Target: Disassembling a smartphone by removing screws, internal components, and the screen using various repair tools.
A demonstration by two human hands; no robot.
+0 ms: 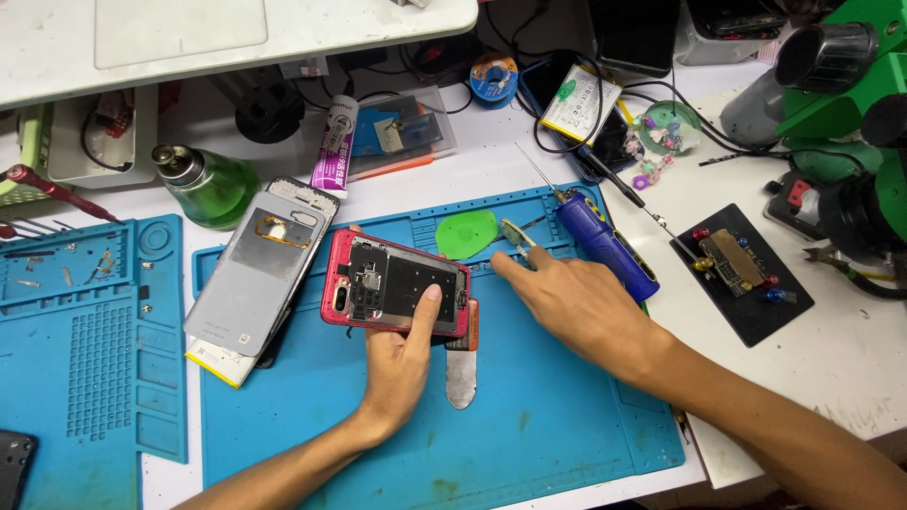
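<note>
On the blue rubbery mat (529, 416), left hand (397, 364) gripping red-framed opened phone (397, 295), right hand (576, 302) fingers loosely open at tweezers (515, 234).

A phone repair workbench: blue silicone work mats (529, 416), a soldering iron (605, 244), opened phones (395, 295).

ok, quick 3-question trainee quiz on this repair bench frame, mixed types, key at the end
1. True or false: the left hand grips the opened red-framed phone with its thumb on the phone's dark inner plate.
2. The right hand fingertips are nearest which item? A) round green plastic pick B) small metal tweezers C) green glass bottle
3. Fill in: the flat steel spudger lies on the ____ silicone mat.

Key: 1 true; 2 B; 3 blue
</note>
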